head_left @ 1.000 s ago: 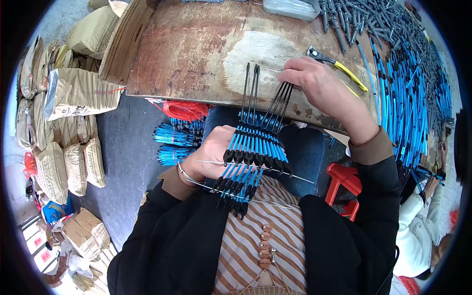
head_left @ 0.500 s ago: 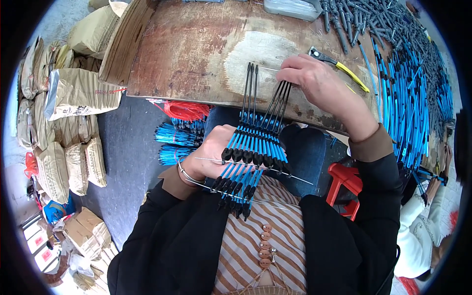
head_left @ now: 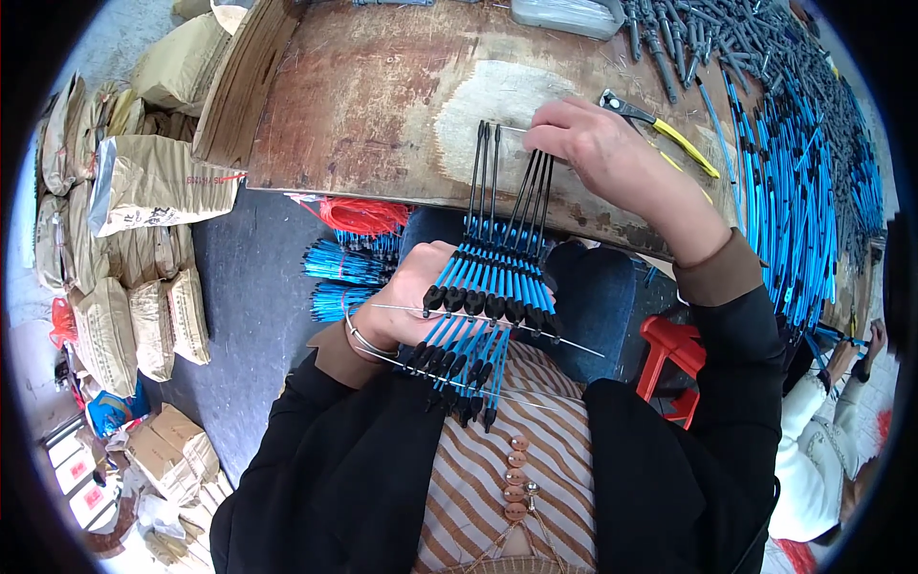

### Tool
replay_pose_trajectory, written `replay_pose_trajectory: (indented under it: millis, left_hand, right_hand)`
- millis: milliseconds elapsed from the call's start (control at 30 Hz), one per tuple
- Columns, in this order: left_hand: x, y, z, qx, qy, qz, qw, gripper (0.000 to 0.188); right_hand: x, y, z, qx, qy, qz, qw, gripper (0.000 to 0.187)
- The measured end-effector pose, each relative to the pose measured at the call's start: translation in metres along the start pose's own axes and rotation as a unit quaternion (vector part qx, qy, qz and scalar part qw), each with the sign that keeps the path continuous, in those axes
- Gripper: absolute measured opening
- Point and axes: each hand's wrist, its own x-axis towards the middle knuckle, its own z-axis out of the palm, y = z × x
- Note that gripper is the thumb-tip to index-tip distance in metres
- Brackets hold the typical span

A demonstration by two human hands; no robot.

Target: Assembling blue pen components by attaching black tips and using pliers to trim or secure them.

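Note:
A fan of blue-and-black jointed rods (head_left: 499,283), which look like umbrella ribs, lies across my left hand (head_left: 409,291). That hand is closed round them from the left, its fingers partly hidden beneath the row. Two thin metal wires (head_left: 576,346) run crosswise through the rods' black ends. Above the table's front edge, my right hand (head_left: 591,140) pinches a thin wire by the tops of several thin black rods (head_left: 532,201) on the right. The wire reaches left to another small group of black rods (head_left: 485,172). My right fingertips are partly hidden.
Yellow-handled pliers (head_left: 669,134) lie on the worn wooden table (head_left: 354,105), right of my right hand. Many blue rods (head_left: 779,201) and grey parts (head_left: 698,43) are heaped at the right. A red stool (head_left: 669,359) stands below. Paper sacks (head_left: 158,182) line the left. Another person's sleeve (head_left: 813,459) shows lower right.
My right hand has shifted slightly left, bringing the tops of the right-hand black rods closer to the left group. The rods in my left hand have shifted a little.

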Motion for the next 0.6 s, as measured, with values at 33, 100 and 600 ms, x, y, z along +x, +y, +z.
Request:
replay_pose_trajectory:
  millis: [33,100,600]
  left_hand:
    - [0.0,0.0,-0.001,-0.008,-0.004,-0.003,1.0,0.007]
    - [0.001,0.001,-0.003,-0.025,-0.012,-0.009,1.0,0.007]
    - [0.01,0.014,-0.001,0.039,-0.018,0.078,0.996,0.004]
  right_hand:
    - [0.001,0.0,0.001,-0.009,0.005,-0.004,1.0,0.022]
    - [0.003,-0.001,0.002,-0.026,0.015,-0.011,0.999,0.025]
    - [0.009,-0.014,0.007,-0.074,-0.043,0.006,0.996,0.032]
